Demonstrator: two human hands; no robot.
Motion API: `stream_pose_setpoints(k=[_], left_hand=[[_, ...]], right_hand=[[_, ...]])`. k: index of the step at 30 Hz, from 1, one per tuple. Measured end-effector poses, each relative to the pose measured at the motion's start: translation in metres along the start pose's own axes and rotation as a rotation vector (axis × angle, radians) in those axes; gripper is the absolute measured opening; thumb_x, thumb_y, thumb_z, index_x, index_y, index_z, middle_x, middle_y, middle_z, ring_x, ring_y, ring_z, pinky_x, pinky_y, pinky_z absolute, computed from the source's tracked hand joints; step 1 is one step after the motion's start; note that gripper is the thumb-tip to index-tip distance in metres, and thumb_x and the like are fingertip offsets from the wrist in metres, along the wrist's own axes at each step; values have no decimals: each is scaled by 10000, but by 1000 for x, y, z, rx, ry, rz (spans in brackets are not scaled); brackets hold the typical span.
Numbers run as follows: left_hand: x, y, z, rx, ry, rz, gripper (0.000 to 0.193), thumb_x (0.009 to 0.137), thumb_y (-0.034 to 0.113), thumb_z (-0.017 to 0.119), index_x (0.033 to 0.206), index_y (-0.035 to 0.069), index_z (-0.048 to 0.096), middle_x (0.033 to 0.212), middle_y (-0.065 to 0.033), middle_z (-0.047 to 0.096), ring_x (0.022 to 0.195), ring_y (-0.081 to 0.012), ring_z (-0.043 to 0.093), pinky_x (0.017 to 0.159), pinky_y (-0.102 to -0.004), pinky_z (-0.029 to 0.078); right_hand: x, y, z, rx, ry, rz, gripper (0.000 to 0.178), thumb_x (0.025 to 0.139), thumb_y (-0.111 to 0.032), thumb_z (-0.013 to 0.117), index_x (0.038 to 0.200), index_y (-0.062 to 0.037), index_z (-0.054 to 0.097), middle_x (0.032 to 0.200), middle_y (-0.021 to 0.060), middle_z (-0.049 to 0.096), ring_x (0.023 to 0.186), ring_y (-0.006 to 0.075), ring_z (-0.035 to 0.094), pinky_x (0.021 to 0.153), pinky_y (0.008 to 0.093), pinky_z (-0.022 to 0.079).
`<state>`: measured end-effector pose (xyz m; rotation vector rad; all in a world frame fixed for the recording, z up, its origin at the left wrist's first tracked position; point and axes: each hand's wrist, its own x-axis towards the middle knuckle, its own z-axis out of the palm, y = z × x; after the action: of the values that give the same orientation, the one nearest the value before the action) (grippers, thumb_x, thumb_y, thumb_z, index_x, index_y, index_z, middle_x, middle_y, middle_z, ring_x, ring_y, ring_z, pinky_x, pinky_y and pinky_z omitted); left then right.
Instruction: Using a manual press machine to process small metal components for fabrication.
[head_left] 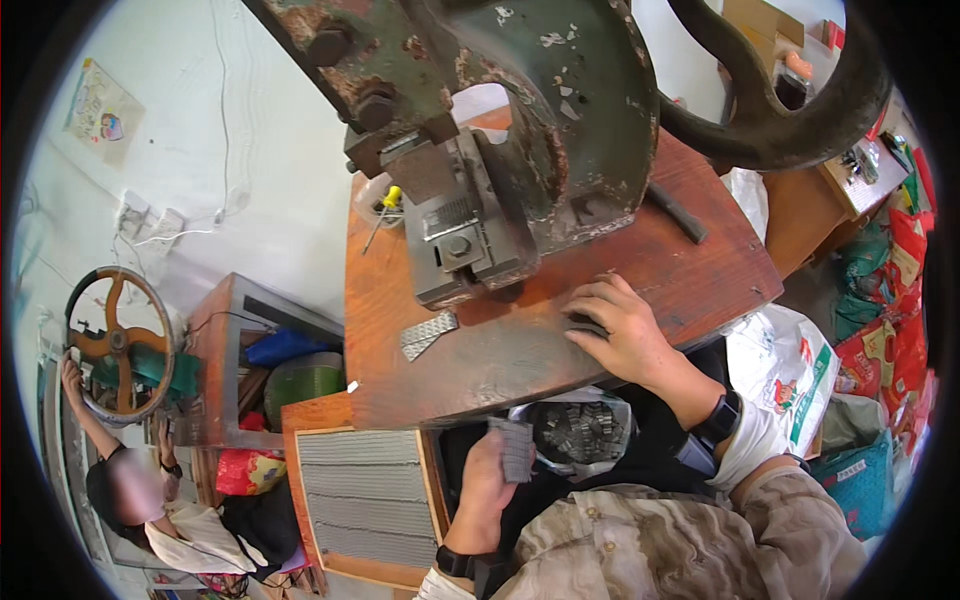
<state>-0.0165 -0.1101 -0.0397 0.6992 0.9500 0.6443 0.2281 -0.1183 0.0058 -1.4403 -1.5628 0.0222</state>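
Bench top [725, 265]: reddish-brown wood, worn grey along the near edge.
Left hand [485, 480]: low, before the near edge of the bench; closed around a grey ridged block.
Grey ridged block [516, 450]: upright between thumb and fingers, just beside the pouch.
Pouch [623, 440]: pale, open-mouthed, below the bench edge; filled with small grey metal pieces [578, 432].
Wooden tray [372, 572]: left of the left hand; packed with close rows of thin grey pieces.
Right hand [628, 330]: over the bench near its front edge, fingers half curled and a little apart; whether they pinch anything small cannot be told.
Textured strip [428, 336]: silver-grey, lying flat on the bench, in front of the press.
Press [590, 110]: heavy, chipped green frame on the bench; a metal die block [458, 235] sits at its base.
Screwdriver [391, 198]: yellow-handled, leaning in a small bowl left of the press.
Metal bar [678, 212]: dark, right of the press base.
Bags [870, 345]: red, white and teal, heaped beyond the bench at right.
Co-worker [190, 535]: seated at far left, one hand on the rim of a handwheel [118, 340].
Wall [280, 130]: white, with a colourful sheet [103, 112] and cables.
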Motion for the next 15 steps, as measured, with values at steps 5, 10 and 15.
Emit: stream_pose_setpoints(k=[5, 10, 15], left_hand=[[50, -88, -52, 1501, 82, 160, 401, 891, 315, 535, 1083, -33, 588, 1006, -267, 604, 936, -391, 596, 802, -442, 470], [9, 42, -2, 1423, 240, 1233, 209, 771, 141, 641, 946, 35, 601, 842, -141, 603, 797, -355, 561, 735, -442, 439], [72, 112, -3, 1729, 563, 1282, 278, 749, 154, 661, 1003, 58, 602, 1022, -103, 564, 1009, -315, 471, 853, -498, 354]], right_hand=[[-2, -4, 3, -39, -13, -61, 268, 663, -89, 713, 907, -25, 622, 976, 120, 597, 938, 329, 529, 801, 397, 460], [-9, -1, -5, -94, -44, -9, 278, 650, -75, 719, 906, -24, 622, 963, 128, 597, 939, 336, 533, 799, 410, 463], [-4, -9, -1, -108, -46, -13, 278, 641, -69, 723, 896, -22, 623, 953, 132, 596, 926, 333, 539, 794, 411, 465]])
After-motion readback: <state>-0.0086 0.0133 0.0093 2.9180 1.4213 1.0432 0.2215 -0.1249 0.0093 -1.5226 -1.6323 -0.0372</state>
